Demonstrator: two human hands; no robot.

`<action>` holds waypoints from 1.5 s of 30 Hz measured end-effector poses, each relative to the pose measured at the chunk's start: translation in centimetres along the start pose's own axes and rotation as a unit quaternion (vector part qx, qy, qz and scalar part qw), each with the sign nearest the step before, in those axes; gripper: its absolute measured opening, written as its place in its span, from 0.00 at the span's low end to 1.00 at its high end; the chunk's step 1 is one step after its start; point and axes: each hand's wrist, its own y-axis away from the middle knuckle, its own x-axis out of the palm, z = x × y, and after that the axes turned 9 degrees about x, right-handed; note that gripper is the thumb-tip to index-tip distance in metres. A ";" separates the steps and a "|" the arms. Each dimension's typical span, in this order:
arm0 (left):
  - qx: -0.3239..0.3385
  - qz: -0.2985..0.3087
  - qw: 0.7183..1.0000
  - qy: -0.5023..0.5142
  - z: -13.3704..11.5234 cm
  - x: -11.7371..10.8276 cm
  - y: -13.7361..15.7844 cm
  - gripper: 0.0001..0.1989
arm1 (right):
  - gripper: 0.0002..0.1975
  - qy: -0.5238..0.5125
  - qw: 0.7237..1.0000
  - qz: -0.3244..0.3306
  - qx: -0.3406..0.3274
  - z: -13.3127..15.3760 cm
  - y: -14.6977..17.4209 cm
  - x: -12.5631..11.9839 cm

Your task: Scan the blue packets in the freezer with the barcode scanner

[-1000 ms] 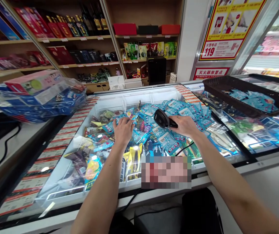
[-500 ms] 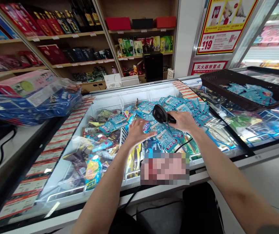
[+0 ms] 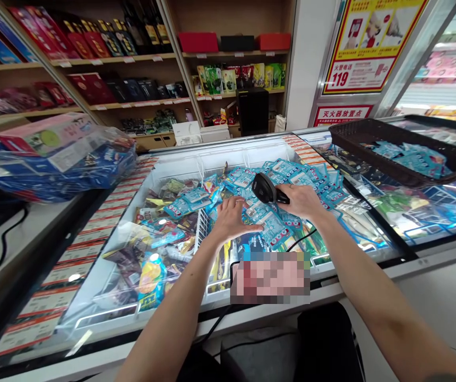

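Note:
My right hand (image 3: 300,201) is wrapped round the handle of a black barcode scanner (image 3: 265,188), whose head points to the left. The scanner is above a spread of blue packets (image 3: 273,227) lying on the freezer's glass top. To the left, my left hand (image 3: 232,216) is over the packets with its thumb stretched out and its fingers apart and slightly bent. Whether its fingertips touch a packet I cannot tell. A dark cable (image 3: 301,239) runs below the right hand toward a phone-like device with a blurred screen (image 3: 271,277) at the freezer's front edge.
A brown basket (image 3: 355,139) with more blue packets stands on the right. Plastic-wrapped boxes (image 3: 56,159) sit on the left. Strips of price labels (image 3: 92,239) run along the freezer (image 3: 164,329). Behind are stocked shelves (image 3: 132,57) and a black box (image 3: 252,111).
My left hand has shifted slightly right and toward me, its thumb now farther over the packets. My right hand still grips the scanner almost where it was. The view has moved a little.

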 end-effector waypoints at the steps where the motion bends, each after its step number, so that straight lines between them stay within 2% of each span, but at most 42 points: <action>1: -0.003 -0.005 1.000 0.009 0.2 0.0 0.0 0.33 | 0.21 0.000 1.000 0.001 0.000 0.0 0.0 0.0; 6: -0.049 -0.032 0.995 0.076 1.1 0.0 -0.3 0.31 | 0.21 -0.003 1.000 -0.011 -0.003 -0.1 0.0 0.1; 10: -0.090 -0.062 0.978 0.177 1.5 -0.1 -0.4 0.28 | 0.20 0.005 1.000 -0.020 0.018 -0.2 -0.1 0.1; 14: -0.117 -0.118 0.957 0.238 1.5 0.2 -0.4 0.28 | 0.21 0.011 0.999 -0.021 0.042 -0.1 -0.2 -0.1; 19: -0.125 -0.207 0.938 0.249 1.9 0.8 -0.7 0.24 | 0.20 0.010 0.999 -0.016 0.036 0.1 -0.1 -0.1; 24: -0.123 -0.267 0.909 0.296 2.6 0.9 -1.0 0.23 | 0.20 0.005 0.999 -0.020 0.031 0.1 -0.1 0.0; 27: -0.124 -0.263 0.907 0.303 2.9 0.8 -1.0 0.19 | 0.20 0.006 0.999 -0.020 0.028 0.2 0.0 0.0; 30: -0.131 -0.238 0.917 0.293 2.8 0.6 -0.9 0.20 | 0.21 0.009 1.000 -0.018 0.024 0.2 0.0 0.0; 37: -0.112 -0.227 0.935 0.247 2.5 0.4 -0.7 0.28 | 0.21 0.010 1.000 -0.011 0.018 0.4 0.0 -0.2; 45: -0.097 -0.240 0.922 0.289 3.1 1.1 -0.9 0.44 | 0.21 0.009 1.000 -0.004 0.014 0.4 0.0 -0.1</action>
